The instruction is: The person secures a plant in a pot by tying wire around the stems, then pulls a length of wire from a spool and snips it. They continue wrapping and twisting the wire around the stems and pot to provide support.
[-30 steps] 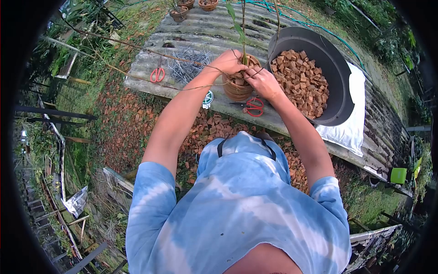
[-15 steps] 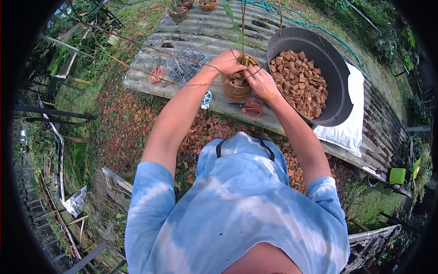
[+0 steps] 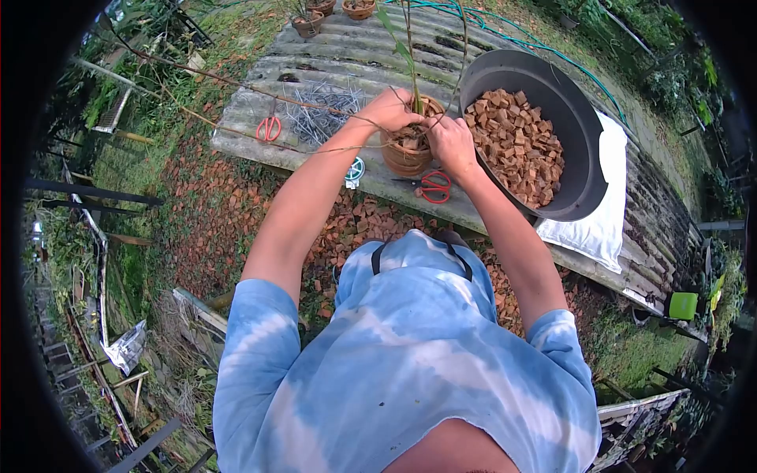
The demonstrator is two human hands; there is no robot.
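Observation:
A terracotta pot (image 3: 406, 161) stands on a corrugated sheet, holding a tall, leafy plant (image 3: 415, 88) and brown chunks. My left hand (image 3: 389, 111) comes over the pot's left rim, its fingers closed about the base of the plant's stems. From the right, my right hand (image 3: 452, 145) meets it there with fingers pinched together; what lies between those fingertips is too small to make out. Just in front of the pot lie red-handled scissors (image 3: 434, 187). A green-and-white reel of tie wire (image 3: 355, 172) rests to the pot's left.
A big dark tub (image 3: 579, 150) of brown husk chunks (image 3: 516, 146) sits at right on a white sack (image 3: 591, 232). Left are a pile of wire pieces (image 3: 323, 113) and another red-handled pair of scissors (image 3: 269, 128). Long bare stems (image 3: 236, 83) reach out leftward. Small pots (image 3: 308, 26) stand behind.
The plant's upright stems have swung slightly left at the top. My right hand has turned a little, its fingers more curled; my left hand stays at the stem base.

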